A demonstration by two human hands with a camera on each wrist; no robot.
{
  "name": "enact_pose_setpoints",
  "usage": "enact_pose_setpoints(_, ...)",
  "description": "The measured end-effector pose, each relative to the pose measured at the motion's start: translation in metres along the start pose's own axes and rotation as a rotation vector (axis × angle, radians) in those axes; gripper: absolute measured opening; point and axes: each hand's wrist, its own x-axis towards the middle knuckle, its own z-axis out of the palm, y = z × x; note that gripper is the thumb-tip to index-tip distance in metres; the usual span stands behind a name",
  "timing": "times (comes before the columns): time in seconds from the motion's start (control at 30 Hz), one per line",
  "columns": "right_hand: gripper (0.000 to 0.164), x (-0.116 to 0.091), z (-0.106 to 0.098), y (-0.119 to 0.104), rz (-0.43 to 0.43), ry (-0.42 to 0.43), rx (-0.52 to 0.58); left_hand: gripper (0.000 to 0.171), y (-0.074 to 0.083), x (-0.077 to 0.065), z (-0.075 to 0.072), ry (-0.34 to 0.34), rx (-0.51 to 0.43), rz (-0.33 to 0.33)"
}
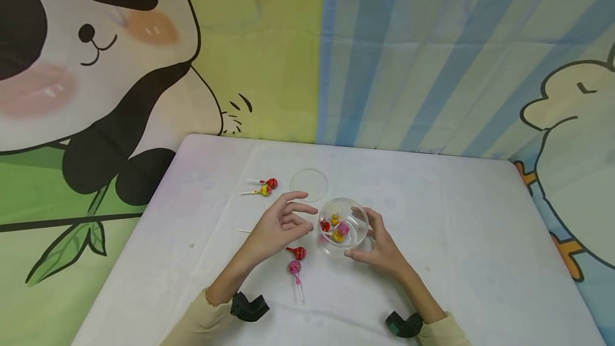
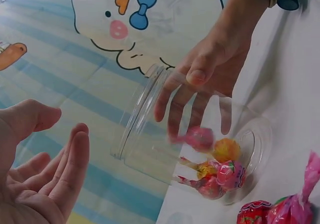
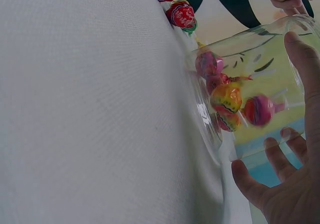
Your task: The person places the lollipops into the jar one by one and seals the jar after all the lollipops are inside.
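Note:
A clear round jar [image 1: 356, 227] stands on the table with several wrapped lollipops [image 2: 218, 170] in its bottom, red, pink and yellow. My right hand [image 1: 380, 247] holds it by the right side, thumb near the front and fingers around the back. Just left of the jar's mouth hovers my left hand [image 1: 281, 228], its fingers loosely bent with nothing between them. Below that hand a red lollipop [image 1: 299, 253] and a pink lollipop [image 1: 294, 267] lie on the cloth. White sticks poke out at its left, their heads hidden behind it.
Farther back on the white table [image 1: 456, 239] lie another red lollipop [image 1: 271, 183] and a yellow lollipop [image 1: 265, 190]. A clear round lid [image 1: 309, 185] lies flat behind the jar. A printed cloth backdrop [image 1: 269, 57] rises at the table's far edge.

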Motion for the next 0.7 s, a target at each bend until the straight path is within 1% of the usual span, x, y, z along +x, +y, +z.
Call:
enact_pose_setpoints(0.1,0.096,0.000,0.001,0.001,0.004,0.005,-0.003,0.063,0.001,-0.001,-0.001,0.010,0.015,0.003)
enact_pose_setpoints(0.2,0.096,0.000,0.001,0.002,0.012,0.008,-0.020,0.064,0.002,-0.004,-0.004,0.031,0.021,0.002)
enact_pose_setpoints(0.3,0.096,-0.001,0.001,0.001,0.023,0.006,-0.014,0.064,0.000,-0.006,-0.006,0.049,0.018,-0.005)
enact_pose_setpoints(0.43,0.095,-0.001,0.000,-0.001,0.033,-0.002,0.010,0.063,-0.005,-0.008,-0.010,0.065,0.017,-0.018)
enact_pose_setpoints(0.57,0.096,-0.001,0.001,0.000,0.032,-0.003,0.008,0.061,-0.012,-0.011,-0.013,0.079,0.036,-0.038)
enact_pose_setpoints(0.7,0.096,-0.001,0.001,0.000,0.027,-0.005,0.003,0.061,-0.018,-0.016,-0.018,0.100,0.032,-0.049)
